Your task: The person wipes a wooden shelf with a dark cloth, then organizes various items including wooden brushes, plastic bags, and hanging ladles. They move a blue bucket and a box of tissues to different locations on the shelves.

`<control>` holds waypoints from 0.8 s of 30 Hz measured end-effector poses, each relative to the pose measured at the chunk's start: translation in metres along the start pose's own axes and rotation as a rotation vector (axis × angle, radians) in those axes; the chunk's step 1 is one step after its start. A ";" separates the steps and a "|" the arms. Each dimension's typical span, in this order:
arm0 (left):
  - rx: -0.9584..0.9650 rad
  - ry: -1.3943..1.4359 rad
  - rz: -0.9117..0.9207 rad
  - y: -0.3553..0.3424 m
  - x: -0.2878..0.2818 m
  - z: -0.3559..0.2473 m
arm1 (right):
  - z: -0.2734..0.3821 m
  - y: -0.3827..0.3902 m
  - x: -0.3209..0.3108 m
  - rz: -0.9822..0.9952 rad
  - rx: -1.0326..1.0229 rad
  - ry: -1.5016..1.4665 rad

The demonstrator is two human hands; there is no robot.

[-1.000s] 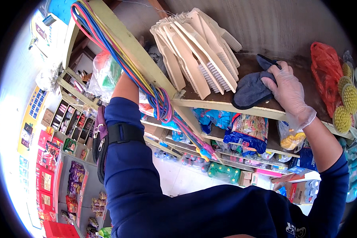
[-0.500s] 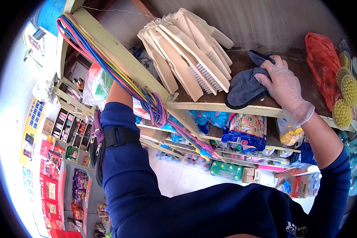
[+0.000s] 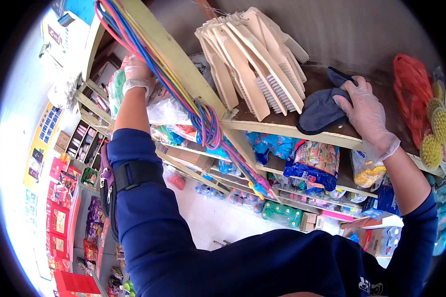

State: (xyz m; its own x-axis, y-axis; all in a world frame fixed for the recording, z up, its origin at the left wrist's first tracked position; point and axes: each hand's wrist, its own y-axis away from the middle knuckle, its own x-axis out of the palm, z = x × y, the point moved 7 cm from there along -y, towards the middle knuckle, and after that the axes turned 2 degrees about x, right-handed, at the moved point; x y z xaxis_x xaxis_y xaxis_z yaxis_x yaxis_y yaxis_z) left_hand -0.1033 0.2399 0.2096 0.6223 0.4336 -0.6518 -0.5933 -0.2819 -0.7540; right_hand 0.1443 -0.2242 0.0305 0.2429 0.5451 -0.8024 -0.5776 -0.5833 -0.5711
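My gloved left hand is raised at the upper left beside a bundle of coloured cords, its fingers curled on a plastic bag with green contents. My gloved right hand grips a dark grey cloth item lying on the wooden shelf, with a second dark flap above it. Between my hands, a pile of pale long-handled brushes leans on that shelf, their bristles partly showing.
A red plastic bag and yellow round brushes are at the shelf's right end. Lower shelves hold packets. Green bottle packs stand on the floor. Racks with red boxes line the left.
My left hand has come up into view from behind the cords, at the bag. My right hand stays on the cloth. The view has shifted slightly.
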 end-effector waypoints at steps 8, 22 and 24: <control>0.174 -0.536 -0.124 0.023 -0.070 -0.046 | -0.002 0.001 0.000 0.020 0.016 0.021; 0.106 -0.616 -0.099 0.039 -0.104 -0.011 | -0.005 0.000 0.004 0.003 -0.040 0.005; 0.099 -0.614 -0.098 0.037 -0.104 -0.011 | -0.006 -0.001 0.004 -0.017 -0.060 0.020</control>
State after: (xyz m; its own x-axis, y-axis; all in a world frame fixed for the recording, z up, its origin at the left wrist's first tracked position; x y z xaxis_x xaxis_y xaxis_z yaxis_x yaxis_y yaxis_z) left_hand -0.1845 0.1754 0.2480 0.2873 0.8740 -0.3918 -0.6112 -0.1477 -0.7776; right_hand 0.1508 -0.2250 0.0265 0.2684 0.5432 -0.7955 -0.5258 -0.6094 -0.5935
